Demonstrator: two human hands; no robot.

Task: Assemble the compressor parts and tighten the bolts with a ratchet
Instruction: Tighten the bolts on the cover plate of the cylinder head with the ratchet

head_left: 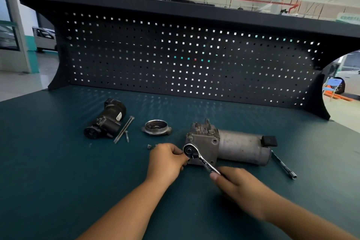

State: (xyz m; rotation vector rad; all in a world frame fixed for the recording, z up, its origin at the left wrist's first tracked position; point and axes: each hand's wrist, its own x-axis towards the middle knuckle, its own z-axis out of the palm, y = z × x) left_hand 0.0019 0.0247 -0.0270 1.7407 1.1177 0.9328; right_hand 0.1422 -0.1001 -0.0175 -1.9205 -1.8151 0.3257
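Ratchet [202,160] handle in right grip [239,183], head on compressor [239,146]

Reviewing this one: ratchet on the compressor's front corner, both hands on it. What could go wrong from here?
1. The compressor lies loose on the mat, no clamp visible; the right hand pulling the ratchet might roll it.
2. The left hand holds the ratchet head at the compressor's corner; a slip could pinch fingers.
3. The small bolt beside that hand could get knocked away.
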